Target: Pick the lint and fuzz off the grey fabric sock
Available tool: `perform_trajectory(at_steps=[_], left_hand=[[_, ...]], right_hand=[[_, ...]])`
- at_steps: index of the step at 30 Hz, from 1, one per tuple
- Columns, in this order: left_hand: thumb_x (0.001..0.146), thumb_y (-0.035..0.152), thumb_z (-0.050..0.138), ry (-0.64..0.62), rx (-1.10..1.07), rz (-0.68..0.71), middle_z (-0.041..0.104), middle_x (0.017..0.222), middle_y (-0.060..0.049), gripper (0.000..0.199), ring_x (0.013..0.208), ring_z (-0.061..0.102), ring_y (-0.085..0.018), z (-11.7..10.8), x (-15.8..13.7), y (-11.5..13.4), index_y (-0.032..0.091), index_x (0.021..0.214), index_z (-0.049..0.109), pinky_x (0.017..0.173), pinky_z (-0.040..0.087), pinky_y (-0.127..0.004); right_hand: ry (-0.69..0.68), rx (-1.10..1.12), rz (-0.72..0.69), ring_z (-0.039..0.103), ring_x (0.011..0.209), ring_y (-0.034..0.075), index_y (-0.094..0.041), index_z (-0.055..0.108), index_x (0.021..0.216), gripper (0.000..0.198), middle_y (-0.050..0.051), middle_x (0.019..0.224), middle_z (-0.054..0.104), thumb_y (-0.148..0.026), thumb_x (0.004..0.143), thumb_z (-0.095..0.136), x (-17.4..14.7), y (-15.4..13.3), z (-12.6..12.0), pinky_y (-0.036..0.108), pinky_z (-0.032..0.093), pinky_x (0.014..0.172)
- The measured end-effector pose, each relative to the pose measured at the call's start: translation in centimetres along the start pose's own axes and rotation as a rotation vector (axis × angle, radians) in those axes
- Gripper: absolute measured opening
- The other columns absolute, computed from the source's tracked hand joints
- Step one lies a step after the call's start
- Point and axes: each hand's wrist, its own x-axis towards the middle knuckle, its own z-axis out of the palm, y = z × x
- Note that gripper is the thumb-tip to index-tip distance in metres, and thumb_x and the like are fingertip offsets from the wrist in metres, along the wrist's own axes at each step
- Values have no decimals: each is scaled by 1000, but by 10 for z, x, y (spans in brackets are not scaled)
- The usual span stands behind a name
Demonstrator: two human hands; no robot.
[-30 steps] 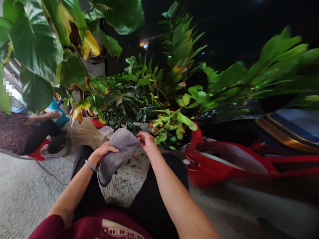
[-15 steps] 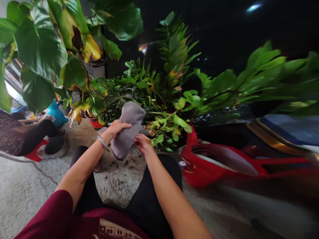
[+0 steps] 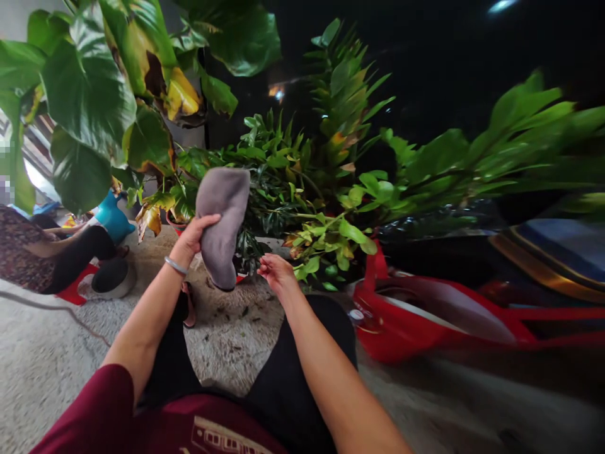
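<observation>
My left hand (image 3: 191,238) is closed on the left edge of a grey, soft-looking curved cloth piece (image 3: 222,214), with the thumb lying across its face. The cloth stands upright in front of the plants, wider at the top and narrowing to a rounded lower end with a dark edge. To the right of it and apart from it is my right hand (image 3: 278,273), its fingertips drawn together in a pinch. Whether anything small sits between those fingertips I cannot make out.
Leafy potted plants (image 3: 274,157) fill the space ahead. A red bag (image 3: 401,325) stands at my right, beside a blue bundle (image 3: 558,249). At the left another person (image 3: 28,252) sits near a round pot (image 3: 113,277) on the concrete floor (image 3: 57,359).
My left hand has moved the grey cloth left and up and turned it. My right hand has come away from the cloth's edge, leaving a gap.
</observation>
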Motion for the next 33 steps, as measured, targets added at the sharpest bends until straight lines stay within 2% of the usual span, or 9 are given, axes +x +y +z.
perform_trajectory(at_steps=[4, 6, 9, 13, 15, 19, 24, 29, 33], left_hand=[[47, 23, 93, -79, 321, -222, 78, 77, -6, 44, 66, 69, -20, -20, -29, -64, 13, 87, 78, 66, 58, -30], [46, 23, 92, -178, 343, -315, 79, 80, -7, 44, 69, 70, -22, -33, -49, -76, 13, 87, 79, 69, 58, -32], [48, 23, 92, -198, 208, -243, 80, 89, -9, 53, 73, 73, -24, -43, -57, -50, 12, 98, 78, 71, 59, -34], [57, 24, 88, 51, 4, 14, 80, 88, -8, 48, 75, 75, -23, -46, -18, 12, 13, 102, 77, 74, 61, -32], [63, 24, 85, 195, -45, 50, 79, 82, -6, 39, 72, 75, -22, -48, 5, 22, 14, 100, 76, 74, 62, -32], [65, 20, 81, 334, 42, -112, 77, 71, -6, 31, 62, 73, -21, -63, 12, -21, 13, 94, 75, 67, 62, -31], [58, 20, 84, 242, 143, -403, 77, 70, -9, 33, 62, 74, -26, -83, -46, -84, 12, 88, 73, 62, 61, -35], [53, 17, 82, 21, 68, -205, 81, 90, -9, 41, 79, 77, -28, -79, -78, -32, 15, 92, 72, 73, 63, -36], [63, 18, 76, 44, -3, 94, 80, 86, -2, 30, 83, 76, -25, -61, -45, 27, 20, 92, 70, 80, 62, -36]], right_hand=[[23, 9, 22, 50, 38, 9, -20, 64, 73, 21, -5, 50, 62, -11, 56, 73, 2, 3, 3, 22, 48, 39], [27, 8, 34, 48, 37, 9, -20, 63, 72, 19, -6, 47, 59, -11, 57, 72, 4, 5, 3, 21, 46, 37], [20, 8, 38, 47, 37, 8, -20, 62, 72, 20, -6, 48, 58, -9, 58, 71, 5, 7, 3, 20, 46, 38], [14, 19, 21, 51, 39, 8, -20, 63, 76, 22, -4, 54, 64, -9, 58, 71, 4, 3, 5, 21, 49, 41], [12, 28, 11, 51, 40, 8, -20, 63, 76, 23, -4, 55, 64, -10, 57, 73, 3, 1, 6, 21, 50, 42], [5, 48, -25, 51, 40, 8, -20, 63, 74, 25, -5, 55, 65, -12, 54, 76, 2, 1, 6, 22, 51, 42], [8, 45, -32, 51, 40, 8, -21, 63, 71, 23, -4, 54, 66, -14, 53, 75, 3, 2, 3, 22, 50, 41], [-13, 34, -26, 52, 40, 8, -20, 62, 73, 24, -4, 54, 64, -13, 55, 77, 4, 0, 3, 22, 51, 43], [-20, 37, -29, 51, 40, 8, -21, 61, 74, 27, -6, 54, 63, -13, 55, 79, 4, 0, 5, 23, 51, 43]])
